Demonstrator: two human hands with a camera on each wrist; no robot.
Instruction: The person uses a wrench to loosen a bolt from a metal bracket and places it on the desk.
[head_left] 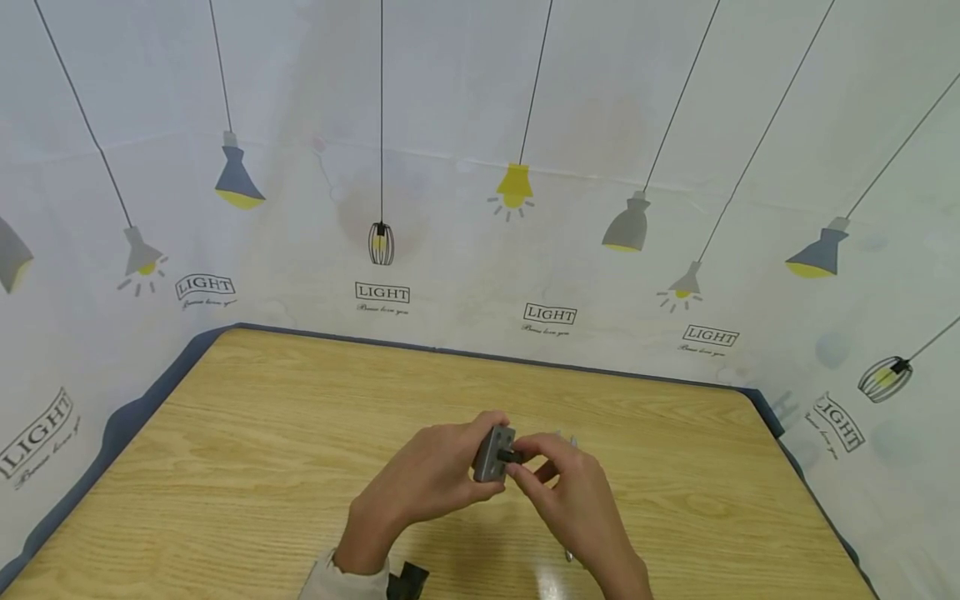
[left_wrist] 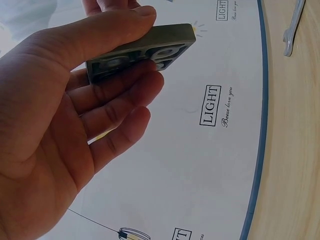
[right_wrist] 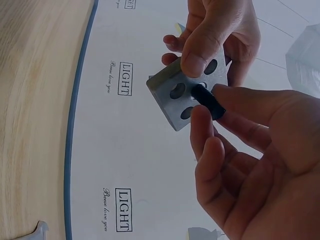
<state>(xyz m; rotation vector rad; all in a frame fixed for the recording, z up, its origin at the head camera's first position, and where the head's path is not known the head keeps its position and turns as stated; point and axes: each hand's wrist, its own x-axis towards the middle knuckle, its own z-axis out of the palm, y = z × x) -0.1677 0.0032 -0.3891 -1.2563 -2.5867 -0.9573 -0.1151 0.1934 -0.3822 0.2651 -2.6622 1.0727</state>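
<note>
Above the bench [head_left: 225, 433], the left hand [head_left: 423, 483] grips a grey metal block [right_wrist: 180, 97] while the right hand [head_left: 573, 500] pinches a black bolt [right_wrist: 207, 100] at its centre hole; threading it seemingly calls for steady twisting.

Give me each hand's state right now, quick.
Left hand: closed, gripping the grey metal block between thumb and fingers.
Right hand: closed, pinching the black bolt at a hole in the block.

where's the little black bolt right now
The black bolt is pinched by the right hand and sits at a hole in the grey metal block, which the left hand holds above the wooden table, centre of the head view.
</note>
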